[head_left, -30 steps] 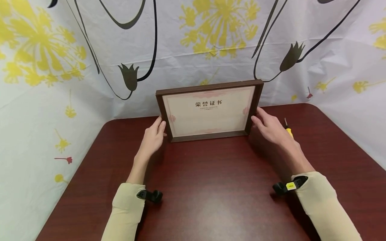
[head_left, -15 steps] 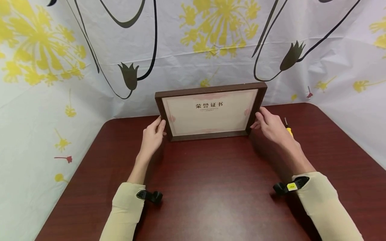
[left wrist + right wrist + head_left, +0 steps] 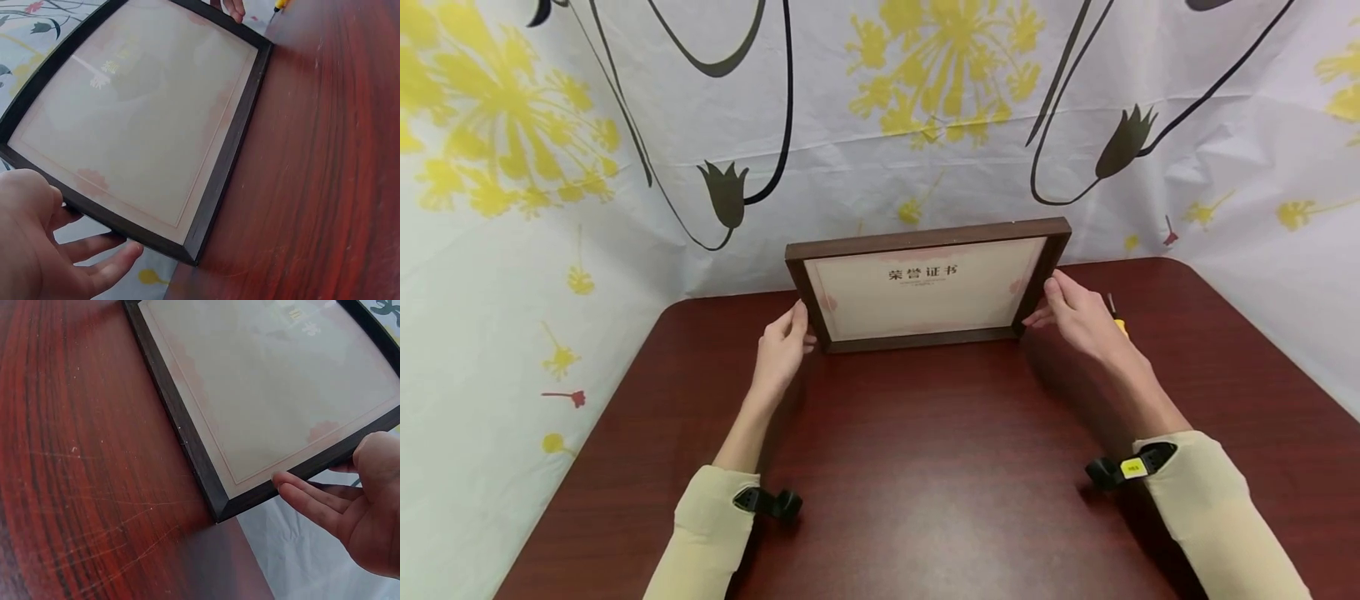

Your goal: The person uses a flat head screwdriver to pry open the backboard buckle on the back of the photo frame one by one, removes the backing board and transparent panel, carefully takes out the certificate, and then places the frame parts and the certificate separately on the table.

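A picture frame [image 3: 925, 304] with a dark brown wooden border stands on its long bottom edge near the back of the table. Its top leans forward, towards me. Behind the glass is a pale certificate with pink ornaments and dark Chinese characters. My left hand [image 3: 781, 346] holds the frame's left side, with the thumb near the border and the fingers reaching round the edge, as the left wrist view shows. At the opposite side my right hand [image 3: 1084, 321] holds the border; in the right wrist view, fingertips [image 3: 289, 481] lie at the lower part of that edge.
Right of the right hand lies a screwdriver [image 3: 1116, 315] with a yellow and black handle, partly hidden. The dark red wooden table [image 3: 910, 467] has rounded back corners. A white sheet [image 3: 647, 108] with yellow and grey flower prints hangs behind it.
The frame's top edge has tipped forward and down towards me, while its bottom edge has stayed in place. Both hands have followed its sides slightly.
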The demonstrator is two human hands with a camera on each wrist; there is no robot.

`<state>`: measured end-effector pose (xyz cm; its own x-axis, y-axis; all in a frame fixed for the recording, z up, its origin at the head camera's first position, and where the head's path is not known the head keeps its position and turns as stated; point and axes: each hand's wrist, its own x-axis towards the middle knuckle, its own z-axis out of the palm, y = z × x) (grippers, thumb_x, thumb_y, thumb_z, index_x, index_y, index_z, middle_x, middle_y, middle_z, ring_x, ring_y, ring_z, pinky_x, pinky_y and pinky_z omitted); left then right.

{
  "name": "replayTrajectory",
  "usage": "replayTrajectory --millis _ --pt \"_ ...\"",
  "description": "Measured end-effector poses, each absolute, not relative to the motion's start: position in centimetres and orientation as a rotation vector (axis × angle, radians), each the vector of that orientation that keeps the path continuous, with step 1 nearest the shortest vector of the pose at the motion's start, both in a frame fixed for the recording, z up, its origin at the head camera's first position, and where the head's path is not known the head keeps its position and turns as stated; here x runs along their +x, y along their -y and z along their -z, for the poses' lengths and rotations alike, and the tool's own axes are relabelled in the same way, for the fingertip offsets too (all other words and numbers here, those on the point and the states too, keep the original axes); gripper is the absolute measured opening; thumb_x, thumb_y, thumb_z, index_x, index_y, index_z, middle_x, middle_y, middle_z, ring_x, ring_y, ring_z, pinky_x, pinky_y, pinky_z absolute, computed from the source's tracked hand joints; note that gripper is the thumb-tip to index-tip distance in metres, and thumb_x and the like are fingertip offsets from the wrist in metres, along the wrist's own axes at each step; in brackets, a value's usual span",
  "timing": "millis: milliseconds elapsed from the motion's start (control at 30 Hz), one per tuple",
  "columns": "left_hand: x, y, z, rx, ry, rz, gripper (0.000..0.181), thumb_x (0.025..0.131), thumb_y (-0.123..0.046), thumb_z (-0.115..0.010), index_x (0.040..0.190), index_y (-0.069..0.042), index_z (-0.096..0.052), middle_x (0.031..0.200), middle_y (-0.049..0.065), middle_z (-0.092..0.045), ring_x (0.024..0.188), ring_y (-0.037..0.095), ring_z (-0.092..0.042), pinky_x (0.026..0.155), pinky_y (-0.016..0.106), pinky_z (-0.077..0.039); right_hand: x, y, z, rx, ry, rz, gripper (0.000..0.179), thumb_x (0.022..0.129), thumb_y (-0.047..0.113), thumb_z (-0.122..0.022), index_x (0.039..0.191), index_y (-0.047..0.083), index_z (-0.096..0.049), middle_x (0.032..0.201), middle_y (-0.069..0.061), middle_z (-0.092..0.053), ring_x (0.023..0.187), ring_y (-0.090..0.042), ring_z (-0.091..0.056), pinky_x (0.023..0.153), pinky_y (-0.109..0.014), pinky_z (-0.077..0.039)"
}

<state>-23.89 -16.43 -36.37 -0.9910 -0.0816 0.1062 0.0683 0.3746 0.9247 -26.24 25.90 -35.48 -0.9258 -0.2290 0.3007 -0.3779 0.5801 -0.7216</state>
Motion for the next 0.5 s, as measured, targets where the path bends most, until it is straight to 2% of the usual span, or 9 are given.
replayTrajectory --millis 200,367,500 --pt "-23.0 16.1 36.1 0.069 2.433 1.880 0.080 0.103 -0.064 -0.032 0.155 -0.004 -0.039 0.145 0.019 -0.051 0.119 0.037 -0.060 0.104 0.044 -0.047 -26.4 -26.2 35.9 0.648 2.509 -1.491 0.047 0.112 0.030 -0.025 0.138 0.001 -0.054 0.126 -0.023 -0.065 0.087 -0.026 -0.074 0.076 -0.030 -0.059" --pt "-22.5 15.7 35.9 0.074 2.379 1.960 0.079 0.105 -0.061 -0.031 0.155 0.000 -0.036 0.152 0.019 -0.044 0.126 0.038 -0.055 0.106 0.044 -0.045 -26.1 -26.3 36.0 0.659 2.502 -1.532 0.048 0.112 0.030 -0.024 0.138 -0.001 -0.051 0.124 -0.026 -0.063 0.091 -0.025 -0.073 0.079 -0.031 -0.059" --pt "-22.0 15.4 35.7 0.085 2.369 1.993 0.080 0.106 -0.061 -0.028 0.154 0.002 -0.035 0.153 0.021 -0.042 0.128 0.040 -0.053 0.109 0.045 -0.042 -25.9 -26.5 36.2 0.661 2.484 -1.538 0.048 0.112 0.030 -0.024 0.138 -0.001 -0.050 0.128 -0.023 -0.063 0.091 -0.022 -0.073 0.078 -0.031 -0.059"
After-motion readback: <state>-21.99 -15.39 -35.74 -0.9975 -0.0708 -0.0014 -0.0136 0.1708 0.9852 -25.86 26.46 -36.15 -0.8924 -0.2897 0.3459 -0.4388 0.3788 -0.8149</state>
